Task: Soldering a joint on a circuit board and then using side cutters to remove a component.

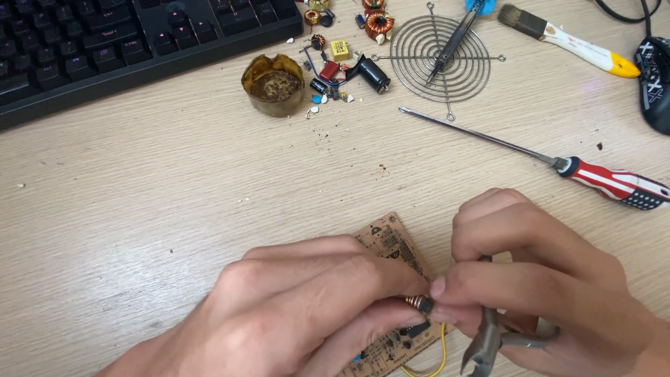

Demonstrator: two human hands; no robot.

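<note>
Sitting near the black keyboard [132, 42], a squat round brass-coloured tin [273, 86] holds a crusty brown residue, its rim ragged. Low on the pale wood-grain desk [174, 188], the left hand [307, 307] is closed on a tan printed circuit board [392, 241] and pinches a small copper-wound coil [419, 303] at its edge. The right hand [537, 279] pinches the same coil, with metal pliers [488, 342] tucked in its palm. A yellow wire [440, 352] loops below. Farther off lie a striped-handled screwdriver [614, 185] and a round wire fan grille [440, 50].

Light wooden desk [174, 181], even light
</note>
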